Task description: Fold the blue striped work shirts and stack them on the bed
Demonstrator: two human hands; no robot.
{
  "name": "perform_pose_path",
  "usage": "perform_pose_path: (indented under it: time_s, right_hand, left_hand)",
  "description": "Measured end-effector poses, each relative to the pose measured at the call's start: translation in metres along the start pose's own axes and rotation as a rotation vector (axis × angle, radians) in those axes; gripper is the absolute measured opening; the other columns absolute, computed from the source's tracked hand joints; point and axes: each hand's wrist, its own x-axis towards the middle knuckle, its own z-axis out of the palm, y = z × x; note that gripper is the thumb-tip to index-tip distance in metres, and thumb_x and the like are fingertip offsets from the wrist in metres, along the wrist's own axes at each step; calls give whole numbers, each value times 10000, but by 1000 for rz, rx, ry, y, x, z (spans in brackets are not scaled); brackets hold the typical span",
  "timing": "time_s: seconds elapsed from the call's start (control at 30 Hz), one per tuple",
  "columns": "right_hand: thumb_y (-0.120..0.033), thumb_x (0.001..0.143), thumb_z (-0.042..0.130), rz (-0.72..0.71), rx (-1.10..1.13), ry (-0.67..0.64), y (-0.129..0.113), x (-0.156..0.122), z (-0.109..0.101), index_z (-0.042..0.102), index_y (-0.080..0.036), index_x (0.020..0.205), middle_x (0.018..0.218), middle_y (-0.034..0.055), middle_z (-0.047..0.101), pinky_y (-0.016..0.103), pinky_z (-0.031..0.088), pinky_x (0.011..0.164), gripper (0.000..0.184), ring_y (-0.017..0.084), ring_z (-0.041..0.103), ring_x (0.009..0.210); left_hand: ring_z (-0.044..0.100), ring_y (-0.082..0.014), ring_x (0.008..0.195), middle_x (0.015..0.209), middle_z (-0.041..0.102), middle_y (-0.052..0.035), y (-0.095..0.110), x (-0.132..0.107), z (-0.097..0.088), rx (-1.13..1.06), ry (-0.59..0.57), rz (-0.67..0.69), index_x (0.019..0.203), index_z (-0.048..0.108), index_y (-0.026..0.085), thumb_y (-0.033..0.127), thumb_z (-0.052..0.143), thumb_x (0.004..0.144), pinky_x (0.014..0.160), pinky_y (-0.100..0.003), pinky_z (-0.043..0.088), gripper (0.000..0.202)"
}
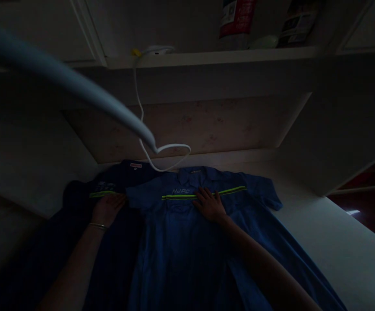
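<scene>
On the head view, the blue shirt (177, 233) is lying face up on the white surface (336, 233), its collar toward the back wall and its left edge overlapping a darker navy garment (92, 207). I'm guessing it's light, soft and floppy, so it's probably wrinkling easily and sliding a bit, but nothing fragile. I'm favouring the shoulders or sleeve hems as grab spots, since a single-point hold would likely leave the rest sagging.

Pose-wise, the right hand (210, 206) is lying palm down across the chest stripe (231, 190), just beside the lettering, fingers spreading apart, forearm angling in from the lower right. The left hand (108, 207) is reaching over the navy garment, fingers pointing at the blue sleeve; it's too dark, so I'm not telling whether they're pinching or touching it.
</scene>
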Motion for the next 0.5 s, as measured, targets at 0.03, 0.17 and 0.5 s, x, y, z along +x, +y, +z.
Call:
perform_pose_path:
  time_s: [0.03,0.17,0.5]
  right_hand:
    - [-630,977,181,-1,-2,5,1,0,1,331,-325,1507,1620,28,213,579,-9,1155,630,262,148,1480]
    - [-595,986,212,-17,5,14,2,2,3,355,-309,1497,1613,39,233,617,17,1144,603,277,171,1474]
    - [-407,1007,332,-179,120,230,-91,-11,-13,480,-239,1401,1532,93,398,605,62,1163,454,252,265,1438]
  left_hand:
    - [697,-225,917,991,730,-127,-3,-2,-2,-60,-38,-30,913,596,191,371,348,873,815,-398,564,309]
    - [693,-243,961,1058,721,-127,-9,-8,14,-172,-176,-116,999,615,196,505,380,888,802,-409,559,404]
    - [669,-296,910,641,684,-39,-21,-11,36,-255,-86,-140,680,697,192,328,780,632,837,-374,521,167]
